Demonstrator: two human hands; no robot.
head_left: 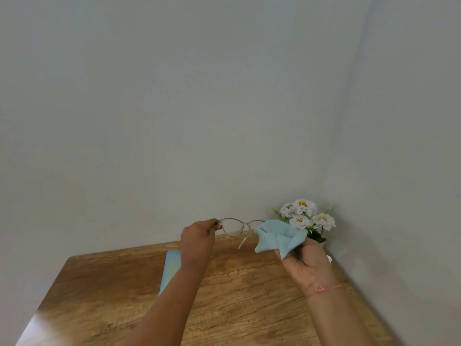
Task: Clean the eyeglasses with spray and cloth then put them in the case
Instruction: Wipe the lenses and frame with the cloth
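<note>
Clear-framed eyeglasses (233,227) are held up above the far side of the wooden table (249,295). My left hand (198,237) pinches their left hinge. My right hand (305,258) holds a light blue cloth (279,237) wrapped over the right lens, which is hidden by it. One temple arm hangs down below the frame. A light blue case (171,268) lies on the table, partly covered by my left forearm. No spray bottle shows clearly.
A small pot of white artificial flowers (306,218) stands in the far right corner of the table, close behind my right hand. Plain walls meet the table at the back and on the right.
</note>
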